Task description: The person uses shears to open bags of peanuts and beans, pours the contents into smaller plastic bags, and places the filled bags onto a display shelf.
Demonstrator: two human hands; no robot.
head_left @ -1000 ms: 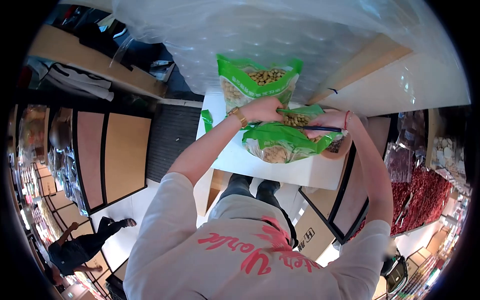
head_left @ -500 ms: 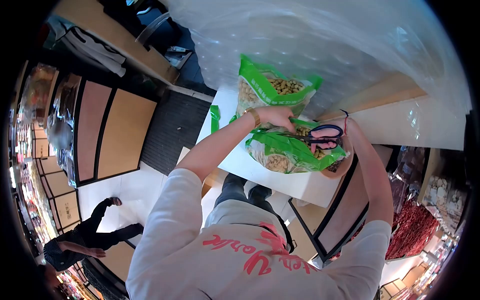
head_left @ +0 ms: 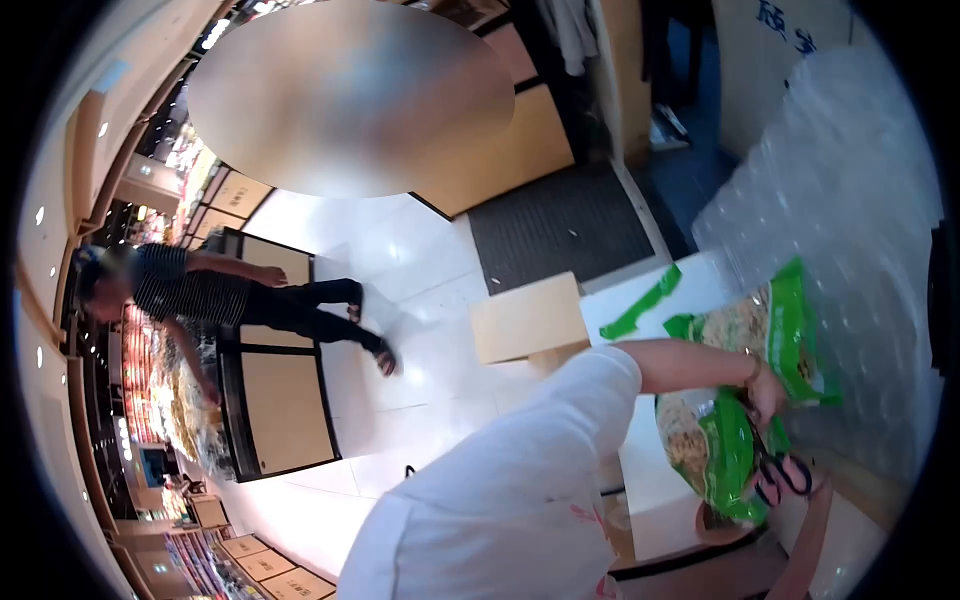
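The nearer green bag [head_left: 729, 450] lies on the bench [head_left: 645, 510], its long side roughly in line with the scissors [head_left: 764, 458]. The right hand [head_left: 790, 467] holds these beside the bag, blades toward the left hand [head_left: 766, 392], whose grip at the bag I cannot tell.

1. No text readable with certainty.
2. Board [head_left: 745, 85], upper right: blue handwritten characters, large, cut by the view's dark edge; reading unsure.
3. Shirt [head_left: 470, 510]: bits of pink print at the front, mostly turned away; no whole letter legible.
4. Pale panels [head_left: 241, 192], upper and lower left: small dark characters, too small to read.
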